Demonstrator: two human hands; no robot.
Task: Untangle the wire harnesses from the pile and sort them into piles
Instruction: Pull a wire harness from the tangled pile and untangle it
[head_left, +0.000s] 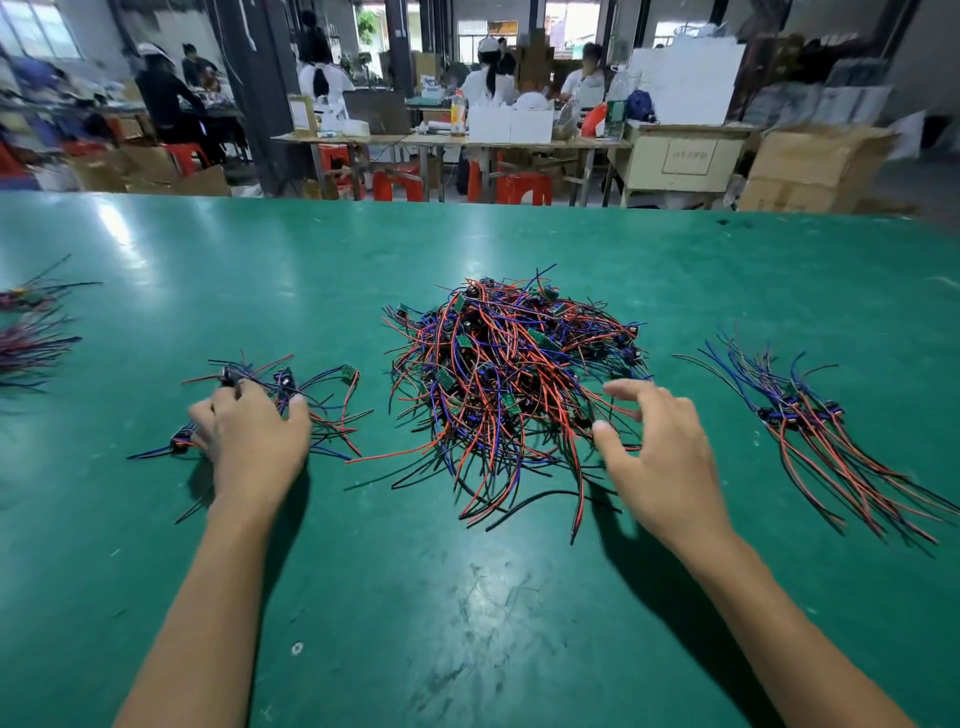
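Glossy green table (156, 270); I see my left hand (254, 441) pressing thin wires (322, 400), right hand (660, 457) spread beside the tangled pile (509, 374).

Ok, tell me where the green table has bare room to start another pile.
Free: the far table beyond the tangled pile, and the near strip between the forearms. Crowded: the middle row, left hand on the small pile, right hand, sorted bundle.

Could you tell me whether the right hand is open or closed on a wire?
Open: the right hand hovers with fingers spread at the big pile's edge, gripping nothing.
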